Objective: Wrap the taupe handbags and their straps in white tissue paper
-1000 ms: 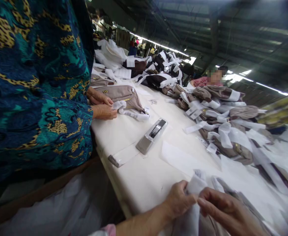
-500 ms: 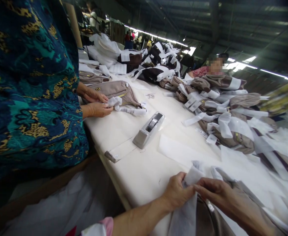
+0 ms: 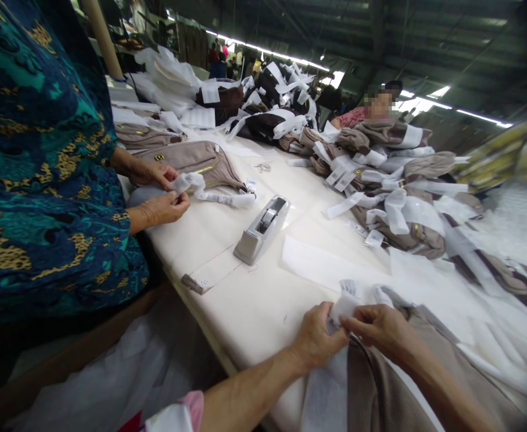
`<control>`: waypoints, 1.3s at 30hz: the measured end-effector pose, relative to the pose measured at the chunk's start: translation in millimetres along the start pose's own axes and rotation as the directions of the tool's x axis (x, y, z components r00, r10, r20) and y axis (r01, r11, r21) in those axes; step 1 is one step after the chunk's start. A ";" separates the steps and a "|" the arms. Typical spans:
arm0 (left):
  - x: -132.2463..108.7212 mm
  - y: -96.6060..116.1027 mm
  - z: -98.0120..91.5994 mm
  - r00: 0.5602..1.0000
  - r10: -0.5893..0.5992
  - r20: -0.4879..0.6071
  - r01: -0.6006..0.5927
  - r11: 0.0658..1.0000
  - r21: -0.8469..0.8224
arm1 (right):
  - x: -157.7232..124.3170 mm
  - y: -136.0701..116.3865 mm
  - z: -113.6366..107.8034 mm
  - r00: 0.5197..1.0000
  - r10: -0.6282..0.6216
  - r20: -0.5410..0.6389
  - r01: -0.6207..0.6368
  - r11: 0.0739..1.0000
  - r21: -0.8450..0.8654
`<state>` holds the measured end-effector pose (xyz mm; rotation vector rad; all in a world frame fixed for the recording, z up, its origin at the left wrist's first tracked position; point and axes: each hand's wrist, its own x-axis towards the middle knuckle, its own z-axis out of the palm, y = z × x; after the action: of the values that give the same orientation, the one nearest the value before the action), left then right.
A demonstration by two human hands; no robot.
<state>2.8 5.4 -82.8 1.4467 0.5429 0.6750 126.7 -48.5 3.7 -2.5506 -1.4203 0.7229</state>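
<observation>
At the front edge of the table, my left hand [image 3: 321,336] is closed on a strip of white wrapping paper [image 3: 324,390]. The fingers of my right hand [image 3: 378,324] pinch the same paper, close against my left. The paper seems to wrap a strap, though what lies inside is mostly hidden. Beneath my hands is a taupe fabric bag [image 3: 367,384] with a dark edge, running out of the bottom of the view. A flat sheet of white paper [image 3: 313,264] lies just beyond my hands.
A grey tape dispenser [image 3: 261,231] stands mid-table. At the left, a co-worker's hands [image 3: 167,198] hold wrapping on another taupe bag [image 3: 195,161]. Piles of paper-wrapped bags [image 3: 398,210] line the right and back. White sheets [image 3: 123,366] lie below the table edge.
The whole view has shifted a little, so the table things sit further left and higher. My hands keep their hold on the paper; my right fingers have moved slightly along it.
</observation>
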 end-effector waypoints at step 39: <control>4.4 6.5 1.5 0.953 -0.273 0.129 0.286 0.680 -0.675 | -2.3 26.4 -19.9 0.921 -0.372 -0.117 0.374 0.927 -0.012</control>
<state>6.4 7.5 -75.9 0.6367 0.4181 0.5303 155.2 -62.6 13.0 -2.1719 -1.7811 0.5055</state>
